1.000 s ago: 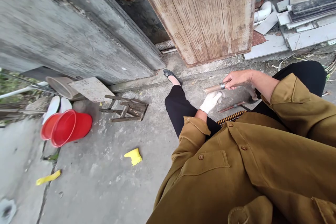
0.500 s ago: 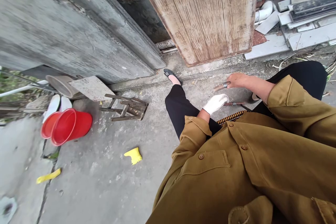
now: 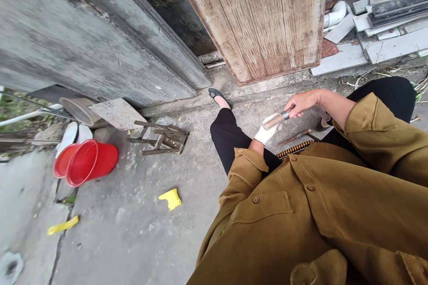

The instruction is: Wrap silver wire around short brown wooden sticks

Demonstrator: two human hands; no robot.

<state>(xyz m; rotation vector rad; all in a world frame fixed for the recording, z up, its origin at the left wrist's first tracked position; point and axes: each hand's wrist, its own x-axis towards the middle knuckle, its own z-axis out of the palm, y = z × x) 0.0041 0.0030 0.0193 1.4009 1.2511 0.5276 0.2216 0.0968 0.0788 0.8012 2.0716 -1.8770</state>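
Observation:
My bare right hand (image 3: 302,101) is closed around a short hand tool (image 3: 274,120). This tool has a flat brownish front part and a silvery band near my fingers; its exact kind is not clear. My left hand (image 3: 264,132), in a white glove, is right behind and below the tool's front part, which overlaps it. Its fingers are mostly hidden there, so I cannot tell whether they grip. Below my hands, between my legs, is a thin reddish-brown rod (image 3: 294,136), and beside it a curved grey object (image 3: 324,122), partly covered by my leg.
A wooden panel (image 3: 257,22) leans at the wall ahead, with stacked tiles (image 3: 397,26) to its right. On the left are a small wooden stool (image 3: 163,136) on its side and red buckets (image 3: 103,160). Yellow pieces (image 3: 172,199) lie on the concrete.
My right hand has turned and brought the tool down and left, over the gloved hand. My left hand has moved slightly left, uncovering more of the rod.

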